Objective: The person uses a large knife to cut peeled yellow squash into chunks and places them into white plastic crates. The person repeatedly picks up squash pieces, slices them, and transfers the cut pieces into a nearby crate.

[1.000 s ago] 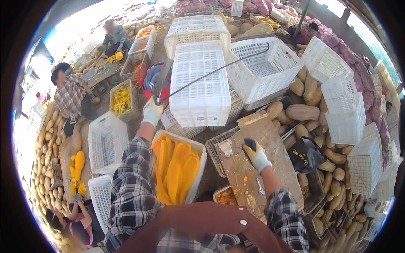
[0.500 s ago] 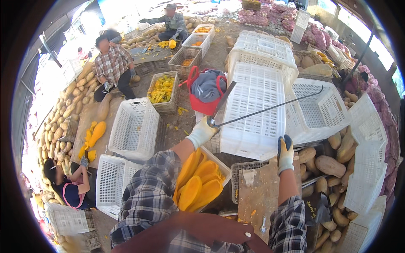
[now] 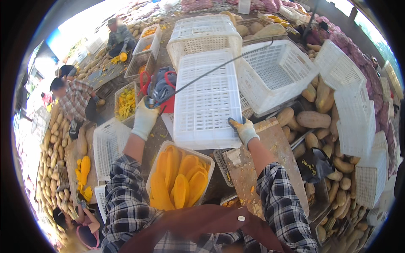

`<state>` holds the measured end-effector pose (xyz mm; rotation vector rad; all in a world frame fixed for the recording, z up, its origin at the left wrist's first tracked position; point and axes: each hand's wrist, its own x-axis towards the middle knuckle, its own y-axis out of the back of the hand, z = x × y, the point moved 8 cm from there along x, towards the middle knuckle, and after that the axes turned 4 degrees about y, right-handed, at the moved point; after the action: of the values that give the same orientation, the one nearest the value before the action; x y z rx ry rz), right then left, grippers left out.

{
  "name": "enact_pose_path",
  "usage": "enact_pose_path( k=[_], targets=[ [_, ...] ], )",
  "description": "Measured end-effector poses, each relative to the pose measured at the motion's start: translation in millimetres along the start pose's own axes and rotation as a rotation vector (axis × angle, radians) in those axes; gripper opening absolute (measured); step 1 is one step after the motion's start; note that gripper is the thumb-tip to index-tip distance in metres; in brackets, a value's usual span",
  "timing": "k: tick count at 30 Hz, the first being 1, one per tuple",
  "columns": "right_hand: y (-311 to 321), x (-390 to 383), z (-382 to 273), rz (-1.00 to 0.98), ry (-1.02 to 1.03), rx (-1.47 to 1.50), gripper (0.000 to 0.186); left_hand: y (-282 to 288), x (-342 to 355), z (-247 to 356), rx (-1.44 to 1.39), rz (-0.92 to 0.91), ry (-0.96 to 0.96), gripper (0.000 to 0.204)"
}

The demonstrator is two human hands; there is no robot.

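Observation:
My gloved left hand (image 3: 146, 120) is closed around the handle end of a long thin metal hook (image 3: 211, 69). Its rod slants across the crates, and its bent tip is at the far right. Before me lies a white plastic crate (image 3: 206, 101), its slotted face up. My gloved right hand (image 3: 244, 131) grips this crate's near right corner, thumb on top and other fingers partly hidden. Below my hands stands a crate (image 3: 209, 168) filled with peeled orange squash halves (image 3: 181, 187).
An upturned white crate (image 3: 202, 33) lies beyond, with an open white crate (image 3: 274, 71) to the right. A stained board (image 3: 270, 168) rests near my right arm, beside piled squash (image 3: 314, 119). At left, co-workers sit near a red-and-grey bag (image 3: 163, 86) and crates of peelings (image 3: 125, 101).
The view has swung right, so things sit further left. My left hand still holds the hook. My right hand, earlier beside the crate's corner with fingers raised, now grips it.

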<state>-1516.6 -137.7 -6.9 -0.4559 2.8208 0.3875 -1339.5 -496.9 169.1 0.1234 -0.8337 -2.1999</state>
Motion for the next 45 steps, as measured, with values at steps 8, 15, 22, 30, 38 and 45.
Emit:
enact_pose_path(
  k=[8, 15, 22, 30, 38, 45],
  targets=[
    [65.3, -42.9, -3.9, -0.031, 0.132, 0.159, 0.051, -40.4, 27.7, 69.4, -0.284, -0.037, -0.063, 0.018],
    [123.0, -97.7, -22.3, -0.144, 0.13, -0.11, 0.045, -91.0, 59.4, 102.8, -0.358, -0.233, -0.054, 0.01],
    [193.6, -223.9, -23.4, -0.187, 0.156, -0.823, 0.034, -74.1, 34.5, 86.6, -0.326, -0.23, 0.001, 0.018],
    [293.3, -396.0, 2.5, 0.084, -0.13, -0.741, 0.022, -166.3, 21.1, 93.6, -0.257, -0.226, 0.071, 0.025],
    [311.7, -586.7, 112.7, 0.719, -0.305, -0.492, 0.018, -337.5, 39.5, 152.9, -0.174, -0.262, 0.136, 0.035],
    [249.4, -729.8, 203.5, 1.07, -0.545, 0.078, 0.01, -452.4, 70.3, 186.1, -0.059, -0.295, 0.006, 0.047]
  ],
)
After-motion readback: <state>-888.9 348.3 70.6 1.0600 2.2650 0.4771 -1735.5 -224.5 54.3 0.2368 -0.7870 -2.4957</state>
